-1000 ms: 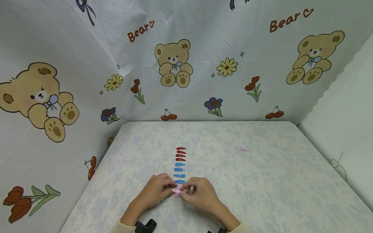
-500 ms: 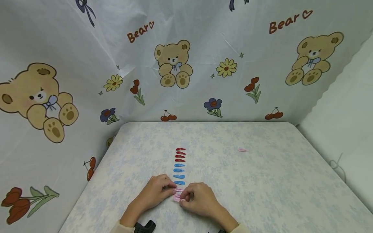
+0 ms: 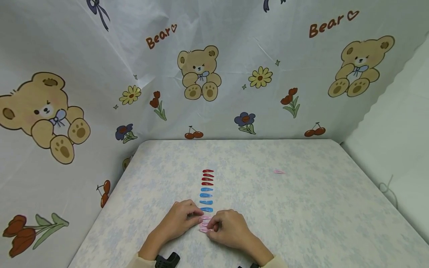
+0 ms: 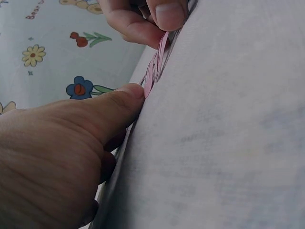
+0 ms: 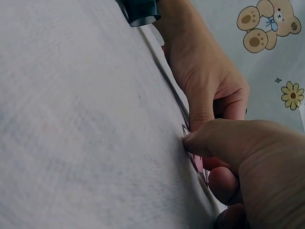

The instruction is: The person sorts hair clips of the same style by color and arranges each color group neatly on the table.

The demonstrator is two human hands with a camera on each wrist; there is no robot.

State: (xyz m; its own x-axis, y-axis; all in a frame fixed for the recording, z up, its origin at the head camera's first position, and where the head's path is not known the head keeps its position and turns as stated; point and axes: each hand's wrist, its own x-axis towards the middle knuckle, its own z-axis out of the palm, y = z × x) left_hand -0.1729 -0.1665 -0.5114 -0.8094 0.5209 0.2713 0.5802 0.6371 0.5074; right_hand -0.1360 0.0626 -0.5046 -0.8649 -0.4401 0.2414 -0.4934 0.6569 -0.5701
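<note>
Pink hair clips (image 3: 205, 224) lie close together on the table between my two hands, just below a column of blue hair clips (image 3: 206, 202). My left hand (image 3: 183, 216) rests at their left ends; in the left wrist view its straight thumb (image 4: 129, 93) touches the tip of one pink clip (image 4: 150, 76). From the right, my right hand (image 3: 230, 227) pinches the lowest pink clip, with thumb and index finger at its right end. In the right wrist view the thumb (image 5: 202, 136) covers part of that clip (image 5: 198, 163). My fingers hide parts of the pink clips.
Red hair clips (image 3: 207, 179) continue the column above the blue ones. A single pink hair clip (image 3: 279, 172) lies apart at the back right of the table (image 3: 321, 208). A bear-print cloth (image 3: 228, 108) hangs behind the table, and a thin cord (image 3: 388, 191) hangs at the right.
My right hand has moved slightly down toward me, drawing a pink clip away from the others, so the pink clips are more spread out. The left hand has stayed nearly still.
</note>
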